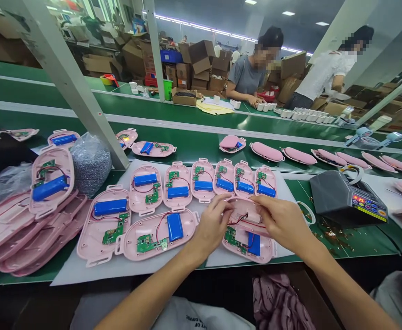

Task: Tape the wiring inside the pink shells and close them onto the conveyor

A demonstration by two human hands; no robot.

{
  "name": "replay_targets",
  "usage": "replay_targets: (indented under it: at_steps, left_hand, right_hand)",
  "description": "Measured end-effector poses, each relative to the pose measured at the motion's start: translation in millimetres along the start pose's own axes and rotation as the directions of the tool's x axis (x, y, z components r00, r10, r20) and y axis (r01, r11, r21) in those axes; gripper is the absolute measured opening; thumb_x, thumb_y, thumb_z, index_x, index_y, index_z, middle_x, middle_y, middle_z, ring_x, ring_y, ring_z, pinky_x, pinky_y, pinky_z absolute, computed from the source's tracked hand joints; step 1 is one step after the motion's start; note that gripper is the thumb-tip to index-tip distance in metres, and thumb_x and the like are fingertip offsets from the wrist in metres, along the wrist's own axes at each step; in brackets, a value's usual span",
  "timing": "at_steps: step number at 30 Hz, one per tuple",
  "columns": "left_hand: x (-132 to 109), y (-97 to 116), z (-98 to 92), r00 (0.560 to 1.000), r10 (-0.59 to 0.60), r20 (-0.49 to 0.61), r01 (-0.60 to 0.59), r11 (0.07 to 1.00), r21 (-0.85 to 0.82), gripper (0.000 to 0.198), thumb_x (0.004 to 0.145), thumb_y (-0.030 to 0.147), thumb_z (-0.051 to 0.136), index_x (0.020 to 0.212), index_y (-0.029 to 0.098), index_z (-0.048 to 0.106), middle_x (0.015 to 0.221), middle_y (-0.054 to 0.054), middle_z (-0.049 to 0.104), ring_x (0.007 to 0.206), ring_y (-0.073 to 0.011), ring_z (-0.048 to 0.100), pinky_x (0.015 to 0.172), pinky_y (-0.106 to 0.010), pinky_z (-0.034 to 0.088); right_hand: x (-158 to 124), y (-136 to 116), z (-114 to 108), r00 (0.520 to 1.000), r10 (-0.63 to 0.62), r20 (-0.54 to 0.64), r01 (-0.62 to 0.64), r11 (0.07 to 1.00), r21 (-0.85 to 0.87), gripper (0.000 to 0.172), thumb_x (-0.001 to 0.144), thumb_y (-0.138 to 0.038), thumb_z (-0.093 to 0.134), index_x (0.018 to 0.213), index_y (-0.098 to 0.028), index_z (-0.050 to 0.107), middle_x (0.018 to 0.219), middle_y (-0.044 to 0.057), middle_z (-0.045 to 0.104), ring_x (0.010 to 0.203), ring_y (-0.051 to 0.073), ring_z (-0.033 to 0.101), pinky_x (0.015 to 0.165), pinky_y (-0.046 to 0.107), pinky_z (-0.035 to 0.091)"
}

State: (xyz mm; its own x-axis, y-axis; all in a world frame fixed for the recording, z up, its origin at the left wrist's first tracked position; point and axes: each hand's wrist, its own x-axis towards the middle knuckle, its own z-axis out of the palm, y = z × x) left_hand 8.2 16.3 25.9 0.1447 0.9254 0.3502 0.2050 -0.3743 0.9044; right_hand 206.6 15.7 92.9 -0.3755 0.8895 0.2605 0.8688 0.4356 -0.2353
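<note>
My left hand and my right hand grip a pink plastic shell half from its two sides, fingers closed on its edges. Its inner face is toward me, with thin red and black wires across it. Right below lies another pink shell half with a green circuit board and a blue battery pack, partly covered by the held piece. To its left is a similar shell with its own board and battery. More such shells line up behind my hands on white foam sheeting.
Stacked pink shells and a bag of small metal parts stand left, by a slanting post. A dark tape dispenser sits right. Closed pink units lie on the green belt. Two people work across the line.
</note>
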Motion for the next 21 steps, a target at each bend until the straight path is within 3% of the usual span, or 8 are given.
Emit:
replay_targets:
  at_steps: [3,6,12,16,18,19,20,21]
  left_hand:
    - [1.2,-7.3,3.4,0.974,-0.222,0.043,0.225,0.931,-0.289,0.035,0.086,0.021,0.064,0.117,0.022,0.048,0.099,-0.005,0.068,0.083,-0.0184,0.069,0.071,-0.03,0.055]
    - [8.6,-11.3,1.7,0.94,-0.301,0.161,0.341,0.833,-0.436,0.045,0.078,0.021,0.07,0.118,0.02,0.05,0.089,-0.005,0.07,0.077,-0.0184,0.07,0.066,-0.027,0.056]
    - [20.8,-14.2,-3.3,0.943,-0.305,0.137,0.331,0.906,-0.265,0.035,0.074,0.034,0.074,0.101,0.016,0.064,0.094,-0.008,0.072,0.086,-0.0235,0.068,0.074,-0.032,0.057]
    - [29.3,-23.3,-8.6,0.922,-0.291,0.256,0.309,0.95,-0.033,0.032,0.081,0.049,0.065,0.081,0.017,0.061,0.066,0.001,0.06,0.061,-0.0155,0.056,0.052,-0.023,0.046]
    - [32.4,-27.1,-11.2,0.909,-0.33,0.254,0.333,0.942,0.033,0.037,0.08,0.054,0.064,0.075,0.019,0.055,0.058,0.004,0.053,0.052,-0.0133,0.049,0.045,-0.021,0.04]
    - [33.1,-28.0,-12.2,0.906,-0.353,0.233,0.347,0.935,0.068,0.038,0.08,0.056,0.064,0.075,0.019,0.054,0.058,0.004,0.052,0.051,-0.0133,0.048,0.044,-0.021,0.039]
    - [33.1,-28.3,-13.1,0.907,-0.37,0.2,0.354,0.928,0.112,0.04,0.079,0.058,0.063,0.075,0.02,0.053,0.058,0.004,0.052,0.05,-0.0137,0.049,0.043,-0.021,0.039]
    - [32.8,-28.4,-13.6,0.913,-0.375,0.161,0.351,0.923,0.16,0.04,0.079,0.059,0.062,0.076,0.02,0.053,0.057,0.004,0.052,0.05,-0.0144,0.05,0.043,-0.022,0.04]
  right_hand:
    - [3.2,4.2,2.8,0.997,0.071,0.022,-0.071,0.997,0.015,0.033,0.09,-0.02,0.043,0.11,-0.024,0.069,0.097,0.001,0.074,0.084,0.02,0.068,0.068,0.03,0.046]
    - [11.3,8.2,11.1,0.996,0.085,0.03,-0.086,0.995,0.045,0.029,0.09,-0.027,0.048,0.11,-0.023,0.069,0.098,0.002,0.074,0.086,0.021,0.068,0.071,0.03,0.045]
    - [31.9,-0.8,36.4,0.994,0.103,0.023,-0.105,0.991,0.081,0.026,0.082,-0.044,0.064,0.086,-0.019,0.069,0.085,0.005,0.072,0.081,0.022,0.065,0.069,0.029,0.042]
    - [39.2,5.3,40.7,0.997,0.083,0.005,-0.081,0.966,0.244,0.022,0.078,-0.039,0.067,0.091,-0.021,0.07,0.089,0.003,0.073,0.085,0.02,0.066,0.073,0.028,0.045]
    - [28.6,27.9,33.8,0.977,0.165,-0.135,-0.093,0.9,0.426,0.024,0.078,-0.039,0.068,0.094,-0.022,0.07,0.092,0.003,0.072,0.085,0.019,0.066,0.077,0.028,0.047]
    - [17.8,45.9,28.9,0.918,0.314,-0.242,-0.136,0.823,0.552,0.023,0.077,-0.04,0.069,0.091,-0.021,0.07,0.089,0.002,0.072,0.082,0.017,0.065,0.076,0.028,0.048]
    - [3.7,68.1,24.0,0.789,0.52,-0.327,-0.178,0.703,0.689,0.024,0.077,-0.043,0.069,0.086,-0.02,0.069,0.083,0.002,0.07,0.076,0.016,0.064,0.073,0.027,0.049]
    - [-12.4,93.5,19.8,0.596,0.723,-0.35,-0.195,0.553,0.81,0.027,0.077,-0.046,0.068,0.08,-0.019,0.067,0.075,0.001,0.068,0.069,0.014,0.063,0.069,0.026,0.05]
